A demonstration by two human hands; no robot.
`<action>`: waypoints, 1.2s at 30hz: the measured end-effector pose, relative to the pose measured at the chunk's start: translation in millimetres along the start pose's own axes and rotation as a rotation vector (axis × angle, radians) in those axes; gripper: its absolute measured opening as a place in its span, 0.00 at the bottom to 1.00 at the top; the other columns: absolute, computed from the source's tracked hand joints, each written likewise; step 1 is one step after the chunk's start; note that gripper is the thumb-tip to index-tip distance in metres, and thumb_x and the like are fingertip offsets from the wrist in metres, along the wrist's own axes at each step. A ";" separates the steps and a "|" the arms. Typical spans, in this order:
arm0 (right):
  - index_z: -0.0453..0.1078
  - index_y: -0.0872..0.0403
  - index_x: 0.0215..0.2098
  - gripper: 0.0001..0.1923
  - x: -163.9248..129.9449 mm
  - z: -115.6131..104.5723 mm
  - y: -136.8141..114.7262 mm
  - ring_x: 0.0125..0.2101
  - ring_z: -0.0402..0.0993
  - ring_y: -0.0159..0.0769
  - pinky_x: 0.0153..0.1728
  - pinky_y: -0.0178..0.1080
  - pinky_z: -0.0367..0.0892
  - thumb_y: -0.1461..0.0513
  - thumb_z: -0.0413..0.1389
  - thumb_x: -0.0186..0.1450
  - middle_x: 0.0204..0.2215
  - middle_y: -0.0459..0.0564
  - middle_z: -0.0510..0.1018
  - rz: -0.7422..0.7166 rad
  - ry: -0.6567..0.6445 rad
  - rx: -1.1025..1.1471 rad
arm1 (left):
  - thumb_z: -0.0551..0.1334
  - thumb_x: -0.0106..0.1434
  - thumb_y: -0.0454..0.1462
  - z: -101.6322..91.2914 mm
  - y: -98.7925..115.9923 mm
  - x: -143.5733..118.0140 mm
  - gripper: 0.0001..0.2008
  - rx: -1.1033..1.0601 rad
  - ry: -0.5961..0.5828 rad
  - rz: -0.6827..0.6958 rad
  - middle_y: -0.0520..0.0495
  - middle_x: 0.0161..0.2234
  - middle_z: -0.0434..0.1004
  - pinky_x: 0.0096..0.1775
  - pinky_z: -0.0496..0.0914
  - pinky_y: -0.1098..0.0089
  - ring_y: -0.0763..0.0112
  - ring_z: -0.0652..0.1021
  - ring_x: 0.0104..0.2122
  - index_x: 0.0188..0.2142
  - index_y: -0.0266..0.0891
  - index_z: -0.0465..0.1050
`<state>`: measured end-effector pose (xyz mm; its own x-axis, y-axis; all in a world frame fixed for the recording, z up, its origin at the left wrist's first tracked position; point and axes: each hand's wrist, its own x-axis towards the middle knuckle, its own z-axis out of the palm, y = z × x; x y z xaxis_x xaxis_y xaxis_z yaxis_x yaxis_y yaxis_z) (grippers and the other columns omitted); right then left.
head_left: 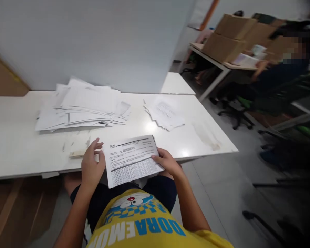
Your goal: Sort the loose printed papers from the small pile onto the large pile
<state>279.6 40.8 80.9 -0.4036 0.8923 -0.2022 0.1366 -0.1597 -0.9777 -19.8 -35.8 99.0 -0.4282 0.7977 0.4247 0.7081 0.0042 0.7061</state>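
Far left on the white table [12,144]: a big loose pile of papers [82,106], sheets fanned & overlapping, some edges sticking out. Near edge, just left of the hands, a small cream-coloured scrap or folded slip [77,153] lies flat.

Left hand [92,165]: fingers loosely curled, thumb & index tips pinching the left edge of the printed form [131,158]. Partly open, light grip, nothing else in it.

The form sits at the table's near edge, over the person's lap, tilted a bit, text & a table of figures facing up. Looks like more than one sheet, maybe folded, can't tell for sure.

Right hand [166,162]: thumb on top, fingers under the right edge, a pinch hold, otherwise half open.

Handling, my guess: v. light, limp, creases easily, sheets may slide apart if gripped at one corner only. Best held at both side edges, as now, or flat under the middle.

Further right on the table: a smaller stack of sheets [165,113]. Far right, apart: another person [279,75] at a desk w/ cardboard boxes [229,38].
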 end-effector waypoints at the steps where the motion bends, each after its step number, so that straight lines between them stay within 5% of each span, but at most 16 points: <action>1: 0.77 0.53 0.45 0.20 0.6 7.3 -0.8 0.41 0.77 0.46 0.44 0.44 0.70 0.53 0.62 0.58 0.40 0.51 0.83 0.057 -0.022 0.034 | 0.54 0.66 0.35 -11.6 -6.8 -2.5 0.22 0.116 0.051 0.076 0.42 0.48 0.79 0.53 0.73 0.60 0.61 0.78 0.50 0.58 0.42 0.69; 5: 0.78 0.53 0.39 0.18 5.1 42.7 -2.8 0.39 0.78 0.47 0.45 0.47 0.70 0.54 0.65 0.52 0.38 0.52 0.84 0.187 -0.073 0.153 | 0.49 0.64 0.28 -38.2 -45.4 -15.6 0.28 0.420 0.021 0.330 0.39 0.58 0.74 0.64 0.62 0.54 0.56 0.67 0.64 0.63 0.37 0.66; 10: 0.79 0.53 0.37 0.17 8.1 63.9 -6.4 0.39 0.79 0.48 0.46 0.48 0.70 0.55 0.65 0.50 0.37 0.52 0.84 0.223 -0.052 0.215 | 0.45 0.63 0.24 -35.6 -78.3 -28.4 0.35 0.516 -0.131 0.416 0.38 0.66 0.64 0.66 0.58 0.57 0.60 0.62 0.67 0.70 0.35 0.53; 17: 0.78 0.53 0.39 0.20 10.7 61.4 3.1 0.40 0.79 0.48 0.46 0.48 0.72 0.54 0.65 0.50 0.39 0.53 0.84 0.208 0.006 0.237 | 0.46 0.63 0.25 -25.6 -86.9 -30.9 0.37 0.476 -0.109 0.417 0.41 0.66 0.64 0.66 0.58 0.57 0.61 0.61 0.68 0.71 0.40 0.49; 36: 0.78 0.53 0.42 0.22 9.6 60.1 7.0 0.42 0.79 0.47 0.47 0.48 0.71 0.52 0.66 0.52 0.42 0.52 0.84 0.233 0.020 0.247 | 0.44 0.70 0.32 5.8 -101.0 -34.3 0.25 0.411 0.078 0.297 0.35 0.60 0.72 0.66 0.57 0.55 0.60 0.66 0.66 0.62 0.36 0.67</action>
<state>222.3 22.9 68.7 -0.3688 0.8277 -0.4230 -0.0014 -0.4556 -0.8902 -73.3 -60.0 9.8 -0.2042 0.7529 0.6257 0.9611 0.0329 0.2741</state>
